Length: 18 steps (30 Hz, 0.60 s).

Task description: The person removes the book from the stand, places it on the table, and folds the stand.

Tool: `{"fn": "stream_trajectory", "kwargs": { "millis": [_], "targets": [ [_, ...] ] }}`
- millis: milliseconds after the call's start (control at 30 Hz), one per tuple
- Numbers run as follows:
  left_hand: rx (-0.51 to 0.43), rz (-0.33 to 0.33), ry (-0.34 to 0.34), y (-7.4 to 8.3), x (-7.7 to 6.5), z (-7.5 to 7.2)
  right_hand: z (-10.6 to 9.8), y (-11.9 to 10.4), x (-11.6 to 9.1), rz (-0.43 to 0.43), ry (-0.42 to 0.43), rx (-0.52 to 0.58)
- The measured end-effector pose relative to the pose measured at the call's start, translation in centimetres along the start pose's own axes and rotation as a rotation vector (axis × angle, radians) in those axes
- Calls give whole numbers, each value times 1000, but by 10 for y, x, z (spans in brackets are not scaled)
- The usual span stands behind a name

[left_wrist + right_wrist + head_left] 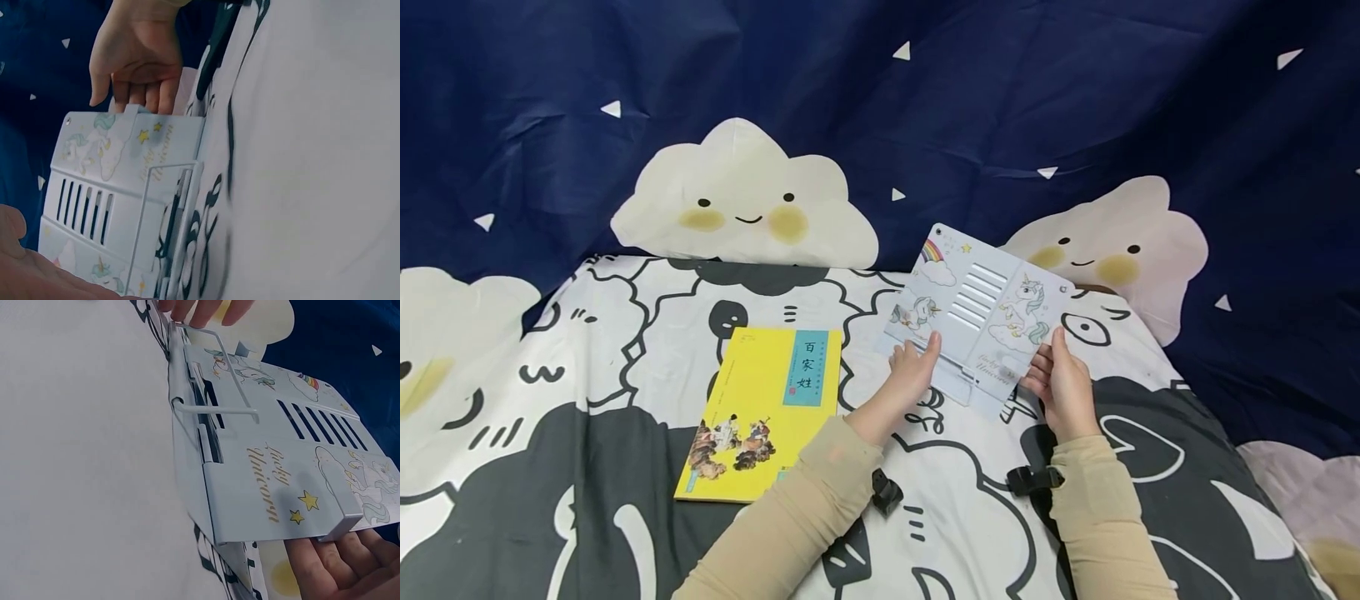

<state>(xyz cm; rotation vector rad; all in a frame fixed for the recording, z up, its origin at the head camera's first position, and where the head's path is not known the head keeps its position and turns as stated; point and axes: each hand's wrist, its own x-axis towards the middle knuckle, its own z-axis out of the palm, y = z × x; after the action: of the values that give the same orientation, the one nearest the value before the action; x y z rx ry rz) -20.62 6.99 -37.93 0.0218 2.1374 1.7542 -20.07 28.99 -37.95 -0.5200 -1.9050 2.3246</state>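
A pale book stand point(988, 333) printed with unicorns, a rainbow and stars leans back on the bed, with slots through its panel. A thin wire frame point(219, 410) folds out along its lower edge. By the stand's lower left side is my left hand point(910, 375), thumb raised, its fingertips touching near the wire in the right wrist view. My right hand point(1067, 392) is at the opposite side, thumb up, its fingers point(340, 559) extended under the edge beside a small clip point(347, 515). A yellow book point(760, 417) with a blue title panel lies left of my left hand.
The bed cover point(955, 483) is white and dark grey with sheep drawings. Behind it hangs a navy cloth point(820, 75) with clouds and small white triangles. Wrist cameras are strapped under both sleeves point(805, 508).
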Motion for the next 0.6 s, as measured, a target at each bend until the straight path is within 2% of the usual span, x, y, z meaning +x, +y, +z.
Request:
{"fn": "stream_trajectory", "kwargs": {
  "millis": [333,600],
  "targets": [
    [-2,-96,-30,7,12,-13,1,1,-1,-1,2,-50],
    [10,-95,-55,10,23,-20,-2,-1,-2,5,-77,-22]
  ]
}}
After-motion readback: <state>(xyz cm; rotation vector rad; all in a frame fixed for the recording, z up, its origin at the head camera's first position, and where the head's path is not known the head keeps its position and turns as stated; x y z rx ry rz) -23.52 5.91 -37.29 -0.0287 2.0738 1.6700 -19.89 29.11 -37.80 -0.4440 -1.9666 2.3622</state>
